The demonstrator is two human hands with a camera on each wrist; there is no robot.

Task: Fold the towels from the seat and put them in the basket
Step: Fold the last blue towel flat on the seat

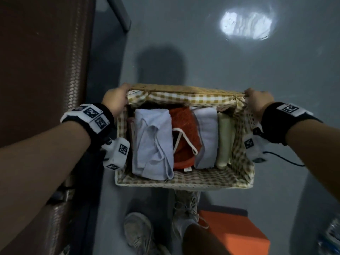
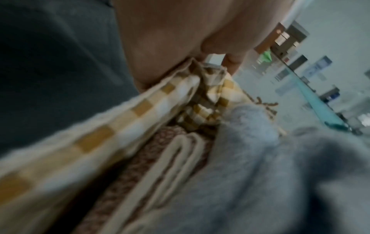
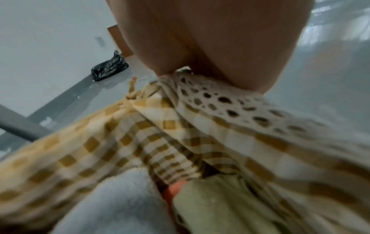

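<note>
Grey glossy floor [image 1: 211, 57] runs wide & bare ahead and to the right of us, w/ a bright light patch far off. On our left, close by, stands a brown seat [image 1: 42, 61] w/ a woven edge, so less room that side. Near our feet [image 1: 139, 234] sits an orange box [image 1: 233, 230], just behind the basket.

We hold the basket [image 1: 184, 183] out in front w/ both arms stretched fwd, wrists apart at its two short ends. Left hand [image 1: 115, 101] grips the far-left corner of the rim, fingers curled over the checked liner; right hand [image 1: 257, 102] grips the far-right corner likewise, fingers closed on rim & lace trim.

Inside, folded towels stand in a row, touching: pale blue towel [image 1: 152, 142] at left, orange towel [image 1: 184, 137] next, 2nd blue-grey towel [image 1: 206, 138], then pale green towel [image 1: 225, 140] against the right wall. Left wrist view also shows a brown patterned towel w/ cream edge [image 2: 170, 159] tucked by the left wall.
</note>
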